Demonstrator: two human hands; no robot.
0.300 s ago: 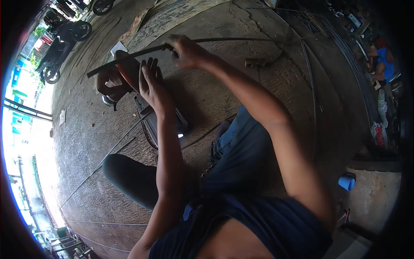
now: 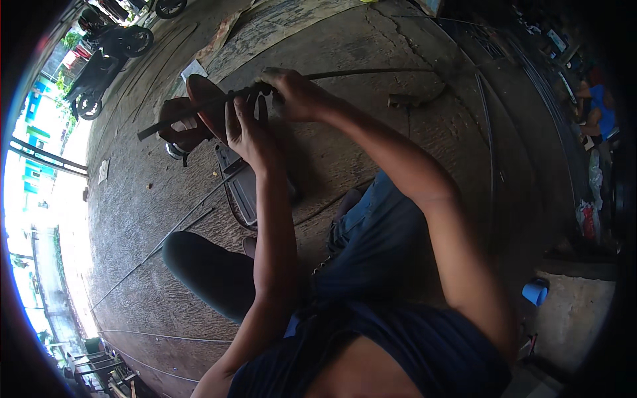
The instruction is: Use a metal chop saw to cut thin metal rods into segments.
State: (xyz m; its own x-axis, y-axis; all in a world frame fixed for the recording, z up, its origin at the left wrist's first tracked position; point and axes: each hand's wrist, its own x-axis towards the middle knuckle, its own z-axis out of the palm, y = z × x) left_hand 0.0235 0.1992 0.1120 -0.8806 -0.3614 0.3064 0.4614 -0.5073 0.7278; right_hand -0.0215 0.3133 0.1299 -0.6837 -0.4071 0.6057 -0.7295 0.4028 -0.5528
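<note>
A long dark metal bar (image 2: 371,72) runs across in front of me, raised above the ground. My right hand (image 2: 292,93) is closed around its middle. Just left of that, my left hand (image 2: 249,129) has its fingers up against the bar, pinching it from below. Behind the bar stands a cut-off saw with a reddish-brown round disc or guard (image 2: 204,99) and a brown motor body (image 2: 178,116). Its grey base (image 2: 242,189) lies on the ground under my left forearm, which hides part of it.
Thin metal rods (image 2: 159,249) lie on the concrete floor at left, and more rods (image 2: 537,79) at right. A short metal piece (image 2: 406,100) lies ahead. Motorcycles (image 2: 109,63) stand at far left. A blue cup (image 2: 535,292) sits by a block at right.
My left hand has risen from beside the bar and its fingers have closed on it. My right hand stays on the bar. The view has shifted slightly.
</note>
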